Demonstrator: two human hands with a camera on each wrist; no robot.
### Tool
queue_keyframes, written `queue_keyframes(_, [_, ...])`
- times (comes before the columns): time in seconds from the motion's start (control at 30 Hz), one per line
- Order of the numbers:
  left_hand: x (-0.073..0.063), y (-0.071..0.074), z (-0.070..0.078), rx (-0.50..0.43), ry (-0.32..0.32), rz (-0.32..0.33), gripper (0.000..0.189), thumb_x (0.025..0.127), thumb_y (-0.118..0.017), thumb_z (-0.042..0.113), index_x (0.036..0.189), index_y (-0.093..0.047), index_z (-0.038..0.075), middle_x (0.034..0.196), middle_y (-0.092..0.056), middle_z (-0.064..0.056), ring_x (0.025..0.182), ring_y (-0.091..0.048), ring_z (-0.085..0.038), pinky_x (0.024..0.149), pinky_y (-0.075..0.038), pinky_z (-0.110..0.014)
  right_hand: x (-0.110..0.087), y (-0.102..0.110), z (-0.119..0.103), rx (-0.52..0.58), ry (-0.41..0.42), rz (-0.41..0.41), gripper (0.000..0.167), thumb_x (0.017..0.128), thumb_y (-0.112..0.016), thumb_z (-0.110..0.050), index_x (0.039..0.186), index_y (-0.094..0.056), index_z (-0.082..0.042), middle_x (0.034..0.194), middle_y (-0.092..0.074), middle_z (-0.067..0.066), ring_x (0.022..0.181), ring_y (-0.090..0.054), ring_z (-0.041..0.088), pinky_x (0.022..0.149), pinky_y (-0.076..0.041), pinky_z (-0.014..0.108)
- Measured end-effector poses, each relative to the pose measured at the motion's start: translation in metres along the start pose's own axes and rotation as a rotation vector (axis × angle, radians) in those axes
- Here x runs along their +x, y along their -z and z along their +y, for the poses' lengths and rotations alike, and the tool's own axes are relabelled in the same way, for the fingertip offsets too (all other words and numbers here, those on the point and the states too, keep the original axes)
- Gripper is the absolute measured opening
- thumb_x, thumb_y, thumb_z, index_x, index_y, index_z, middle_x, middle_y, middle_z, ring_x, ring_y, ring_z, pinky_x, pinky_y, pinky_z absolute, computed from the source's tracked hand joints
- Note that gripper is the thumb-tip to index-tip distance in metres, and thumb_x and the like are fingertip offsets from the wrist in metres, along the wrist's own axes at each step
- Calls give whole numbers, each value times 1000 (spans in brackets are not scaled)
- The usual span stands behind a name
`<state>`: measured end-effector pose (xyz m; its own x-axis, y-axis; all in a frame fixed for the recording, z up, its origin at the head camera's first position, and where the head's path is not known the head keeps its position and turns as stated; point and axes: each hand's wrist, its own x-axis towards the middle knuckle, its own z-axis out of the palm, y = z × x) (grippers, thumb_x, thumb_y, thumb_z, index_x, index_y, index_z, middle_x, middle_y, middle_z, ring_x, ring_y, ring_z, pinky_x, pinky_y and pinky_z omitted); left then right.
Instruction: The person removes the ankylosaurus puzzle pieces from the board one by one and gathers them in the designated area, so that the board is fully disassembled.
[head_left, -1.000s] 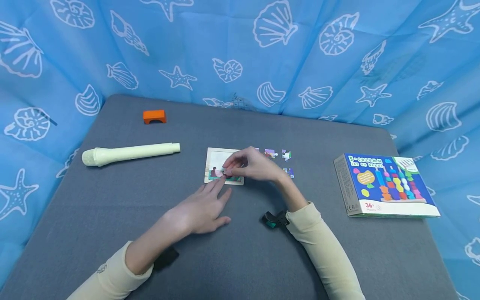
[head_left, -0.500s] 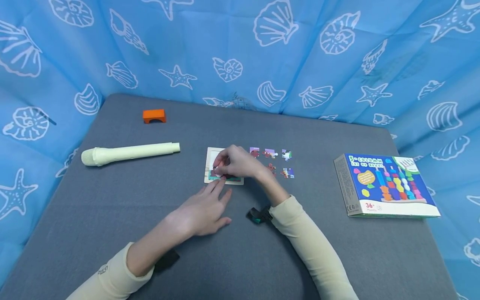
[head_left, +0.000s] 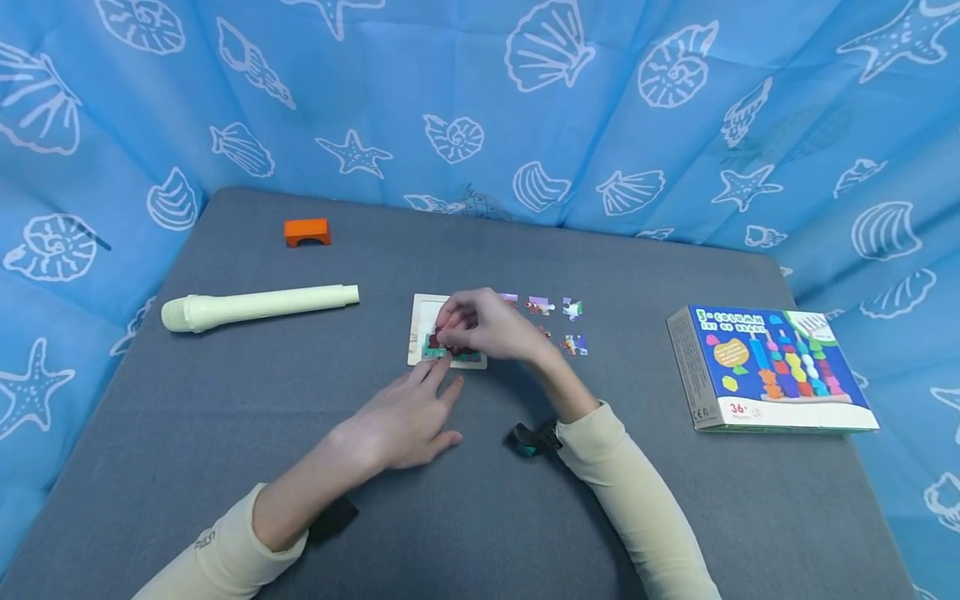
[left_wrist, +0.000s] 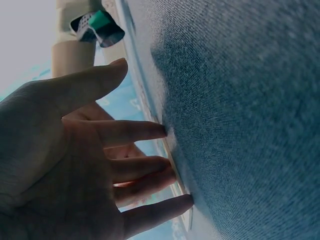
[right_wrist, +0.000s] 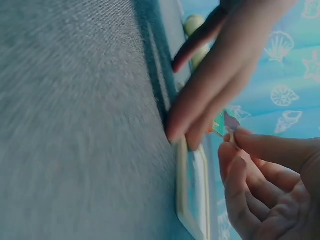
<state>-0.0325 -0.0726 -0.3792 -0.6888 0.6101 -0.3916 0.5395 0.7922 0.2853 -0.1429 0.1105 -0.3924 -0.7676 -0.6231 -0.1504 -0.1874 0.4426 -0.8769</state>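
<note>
A small jigsaw tray (head_left: 416, 332) with a pale wooden rim lies mid-table, a few pieces showing along its near side. My right hand (head_left: 491, 325) is over the tray, pinching a green and dark-coloured puzzle piece (right_wrist: 226, 123) between thumb and fingertips; in the right wrist view the piece is tilted up above the rim. My left hand (head_left: 405, 421) lies palm down with spread fingers, fingertips at the tray's near edge. Its fingers (left_wrist: 132, 131) are extended in the left wrist view. Part of the tray is hidden behind my right hand.
Several loose puzzle pieces (head_left: 572, 309) lie right of the tray. A pale green toy microphone (head_left: 270, 307) is at left, with an orange arch block (head_left: 307, 232) behind it. A bead-set box (head_left: 780, 367) lies at right. A blue shell-print curtain (head_left: 480, 100) borders the table.
My right hand has shifted left over the tray, then slightly back right. The piece at its fingertips now shows dark red and green. My left hand stays in place.
</note>
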Motion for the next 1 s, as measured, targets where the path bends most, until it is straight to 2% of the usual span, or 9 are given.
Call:
queue_keyframes(0.1, [0, 0, 0, -2, -8, 19, 74, 110, -63, 47, 165, -43, 1, 176, -30, -25, 164, -30, -40, 134, -34, -53, -13, 7, 1, -5, -16, 5, 7, 99, -77, -5, 105, -75, -2, 94, -78, 11, 80, -70, 13, 69, -55, 22])
queue_keyframes(0.3, [0, 0, 1, -12, 12, 5, 75, 110, -61, 50, 166, -42, 4, 181, -21, -23, 166, -29, -38, 135, -34, -53, -41, 24, 13, -24, -58, 20, 8, 99, -78, -3, 106, -75, -3, 95, -77, 10, 82, -71, 15, 71, -58, 26])
queue_keyframes(0.53, [-1, -1, 2, -15, 5, 26, 74, 109, -62, 49, 165, -44, 3, 180, -23, -23, 163, -33, -38, 133, -36, -53, -70, 40, 29, 1, -117, 25, 11, 99, -73, 3, 109, -74, 2, 98, -78, 16, 84, -74, 15, 77, -65, 30])
queue_keyframes(0.77, [-1, 0, 1, -24, -2, 27, 74, 109, -63, 48, 164, -44, 2, 180, -23, -23, 163, -34, -39, 133, -36, -53, -86, 47, 38, -30, -149, 2, 14, 97, -70, 7, 111, -75, 5, 99, -80, 19, 85, -75, 17, 79, -66, 31])
queue_keyframes(1.0, [-1, -2, 0, -23, -9, 34, 74, 109, -63, 48, 164, -45, 2, 180, -23, -24, 163, -34, -39, 134, -35, -53, -91, 43, 36, -51, -162, -8, 13, 98, -74, 5, 110, -76, 5, 99, -81, 18, 84, -77, 17, 77, -67, 31])
